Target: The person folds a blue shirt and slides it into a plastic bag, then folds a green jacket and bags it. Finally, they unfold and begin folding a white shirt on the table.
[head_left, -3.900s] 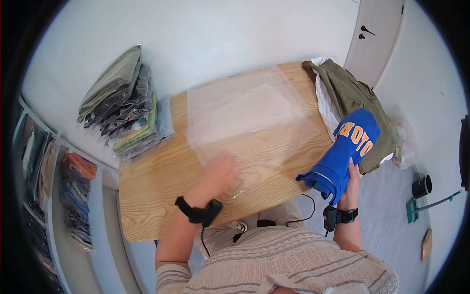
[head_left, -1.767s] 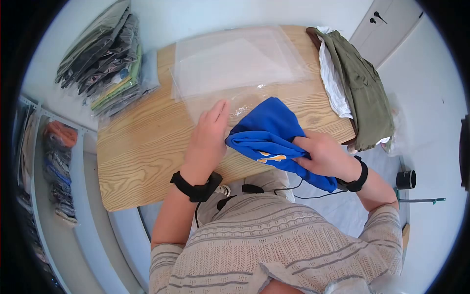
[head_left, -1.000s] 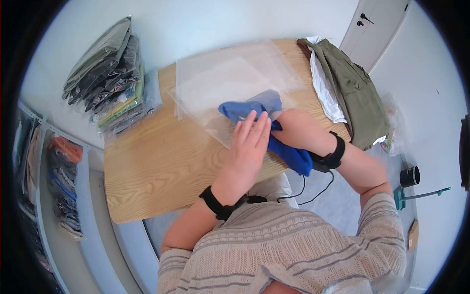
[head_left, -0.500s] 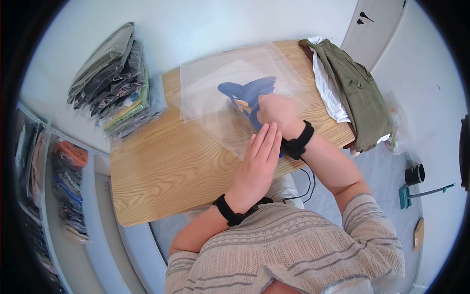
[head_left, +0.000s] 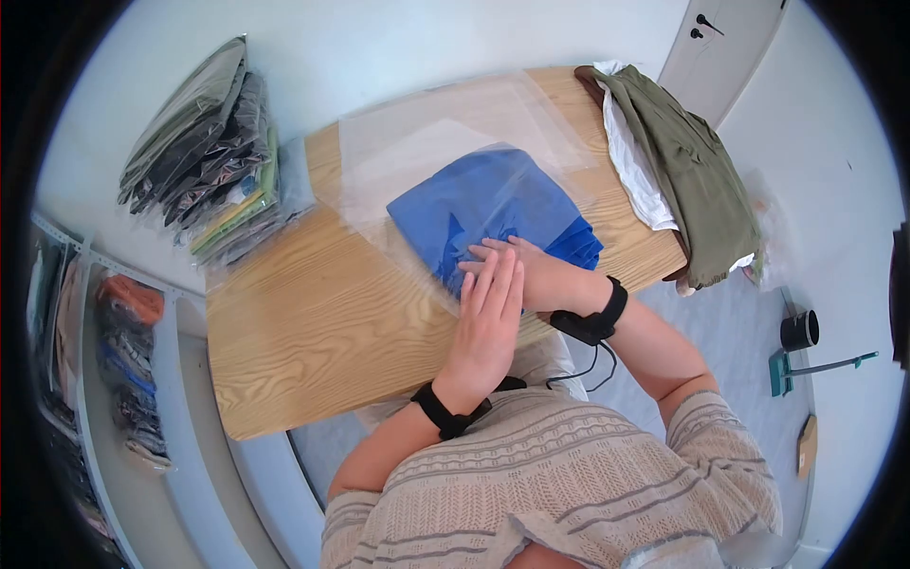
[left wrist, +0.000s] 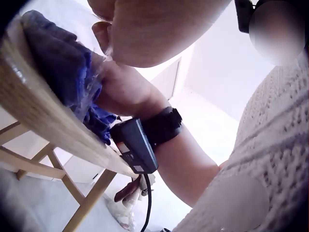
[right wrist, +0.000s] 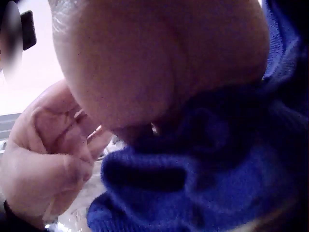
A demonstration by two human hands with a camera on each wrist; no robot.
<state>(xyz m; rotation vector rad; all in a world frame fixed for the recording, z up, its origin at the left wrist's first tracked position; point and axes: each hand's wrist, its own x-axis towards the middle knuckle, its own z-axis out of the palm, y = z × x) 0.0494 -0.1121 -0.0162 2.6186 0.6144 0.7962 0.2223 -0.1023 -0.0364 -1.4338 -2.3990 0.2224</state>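
A blue garment (head_left: 493,185) lies spread on the wooden table, much of it under the film of a clear plastic bag (head_left: 393,237). My right hand (head_left: 545,275) rests on its near part, fingers spread to the left. Beside it, my left hand (head_left: 488,318) has its fingers extended side by side, the tips overlapping the right fingers in the head view. A ribbed blue fold (right wrist: 145,193) shows under my right hand in the right wrist view. In the left wrist view, the garment (left wrist: 58,63) lies near the table edge, with plastic film (left wrist: 91,87) beside my right hand.
Several flat clear bags (head_left: 379,142) lie at the back of the wooden table (head_left: 294,351). Bagged clothes (head_left: 209,152) are stacked at the left, and olive clothing (head_left: 678,175) hangs over the right edge. A shelf (head_left: 114,417) with bagged clothes stands at the far left.
The blue garment has gone from my right hand at the right to the table's middle, under bag film, and spread wider. My left hand has moved right, next to my right hand, which has drawn back nearer.
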